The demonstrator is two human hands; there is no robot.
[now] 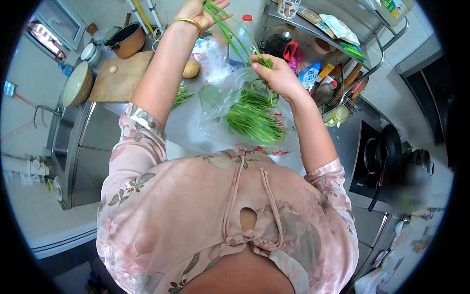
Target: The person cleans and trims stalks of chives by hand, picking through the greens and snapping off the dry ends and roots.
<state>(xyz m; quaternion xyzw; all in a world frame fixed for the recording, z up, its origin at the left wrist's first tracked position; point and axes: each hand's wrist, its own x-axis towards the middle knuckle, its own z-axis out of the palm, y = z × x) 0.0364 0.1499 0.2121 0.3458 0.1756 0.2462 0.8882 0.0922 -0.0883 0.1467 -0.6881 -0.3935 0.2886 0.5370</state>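
My left hand (pixel 208 13), with a gold bangle at the wrist, is raised at the top edge of the view and partly cut off. It pinches a few long garlic chives (pixel 231 30), its other fingers loosely spread. Lower and to the right, my right hand (pixel 275 73) closes round the other end of these stalks. Beneath it lies a thick pile of garlic chives (pixel 257 117) on clear plastic. A smaller bunch of chives (pixel 181 95) shows beside my left forearm, which hides part of it.
A crumpled plastic bag (pixel 213 100) and a potato (pixel 191 68) lie behind the pile. At left are a cutting board (pixel 120 78), a bowl (pixel 77 84) and a pot (pixel 129 41). Bottles and a metal rack (pixel 313 23) stand at right, near a stove with a black pan (pixel 390 147).
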